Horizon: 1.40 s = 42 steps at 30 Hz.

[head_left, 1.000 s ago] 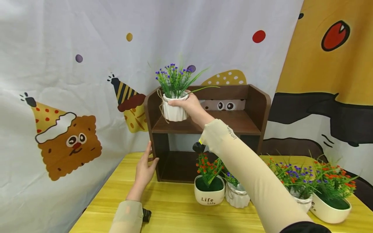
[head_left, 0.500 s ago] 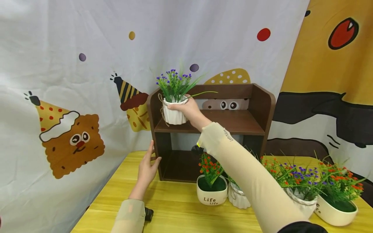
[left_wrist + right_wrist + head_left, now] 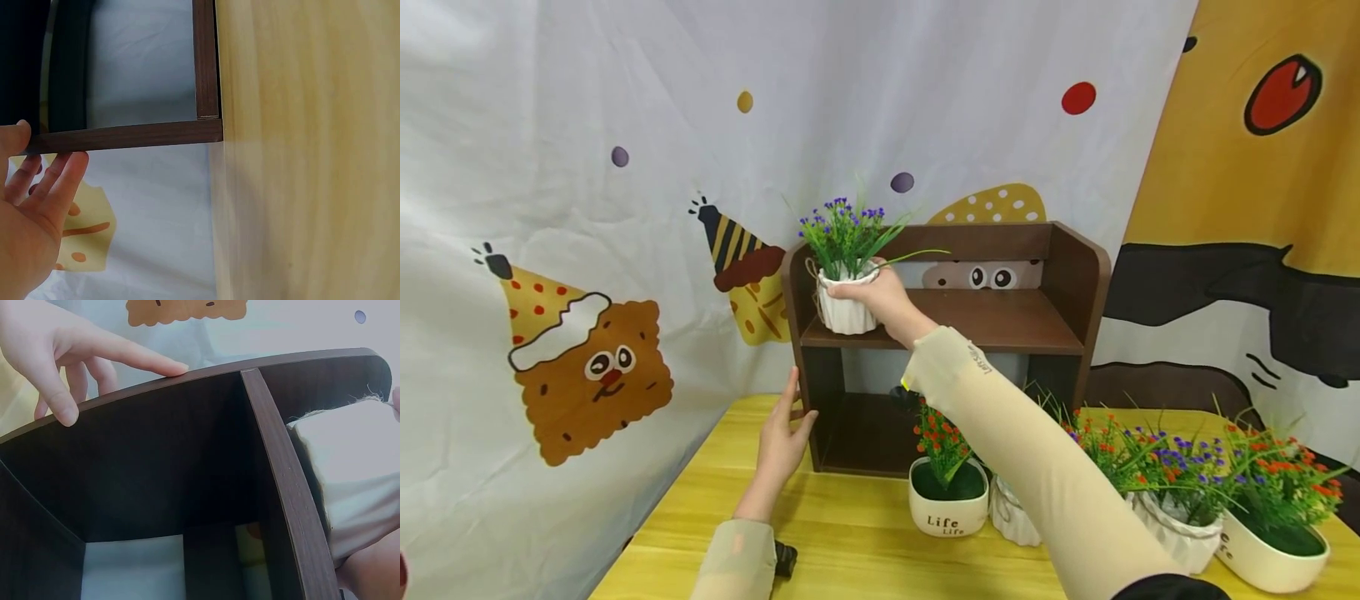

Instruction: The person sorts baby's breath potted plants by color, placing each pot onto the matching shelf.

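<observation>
While the left hand (image 3: 781,442) steadies the shelf (image 3: 1075,283), thumb and fingers pinching its left side, the right hand (image 3: 886,300) has its grip filled: thumb across the front of the white pot (image 3: 847,312), just below the rim. And there's the pot, upright, over the left end of the upper board (image 3: 992,321); touching or just above, I cannot tell! Looks light and stiff, fluted wall likely resisting slips, perhaps chipping if knocked. Upper wall's the place to hold, clear of those bendy-looking flowers (image 3: 846,237).
</observation>
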### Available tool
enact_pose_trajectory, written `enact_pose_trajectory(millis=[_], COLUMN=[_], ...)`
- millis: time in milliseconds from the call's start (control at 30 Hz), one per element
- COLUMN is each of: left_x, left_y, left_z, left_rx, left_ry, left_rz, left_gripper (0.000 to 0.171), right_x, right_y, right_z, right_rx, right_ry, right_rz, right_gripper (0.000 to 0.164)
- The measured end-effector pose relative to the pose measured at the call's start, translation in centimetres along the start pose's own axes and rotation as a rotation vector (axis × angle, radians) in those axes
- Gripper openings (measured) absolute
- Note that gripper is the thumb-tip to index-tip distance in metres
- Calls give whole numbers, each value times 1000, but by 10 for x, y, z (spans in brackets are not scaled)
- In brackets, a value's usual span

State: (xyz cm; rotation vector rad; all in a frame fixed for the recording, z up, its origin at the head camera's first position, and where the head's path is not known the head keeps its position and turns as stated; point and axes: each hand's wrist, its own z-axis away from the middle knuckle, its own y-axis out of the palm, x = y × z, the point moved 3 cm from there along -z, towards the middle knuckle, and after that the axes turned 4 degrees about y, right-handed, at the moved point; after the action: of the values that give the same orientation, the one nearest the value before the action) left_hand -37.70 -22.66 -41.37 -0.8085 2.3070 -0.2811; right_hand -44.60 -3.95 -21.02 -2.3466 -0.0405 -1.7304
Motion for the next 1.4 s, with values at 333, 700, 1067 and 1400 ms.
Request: enact_pose_trajectory(millis=[333, 700, 1067, 1400], left_x=[2, -3, -2, 0], left_y=[2, 2, 2, 0], left_z=[3, 5, 4, 1], left_rx=[-6, -11, 13, 8], left_ry=[13, 28, -6, -8], left_rz=[-1, 6, -14, -14], left_gripper=[84, 83, 82, 83], right_x=[-7, -11, -13, -10], right_y=[3, 2, 2, -1], right_z=[-3, 1, 1, 3], right_rx=[4, 31, 24, 80], right_ry=[33, 39, 69, 133], right_rz=[24, 20, 20, 14], right_gripper=[94, 82, 75, 88])
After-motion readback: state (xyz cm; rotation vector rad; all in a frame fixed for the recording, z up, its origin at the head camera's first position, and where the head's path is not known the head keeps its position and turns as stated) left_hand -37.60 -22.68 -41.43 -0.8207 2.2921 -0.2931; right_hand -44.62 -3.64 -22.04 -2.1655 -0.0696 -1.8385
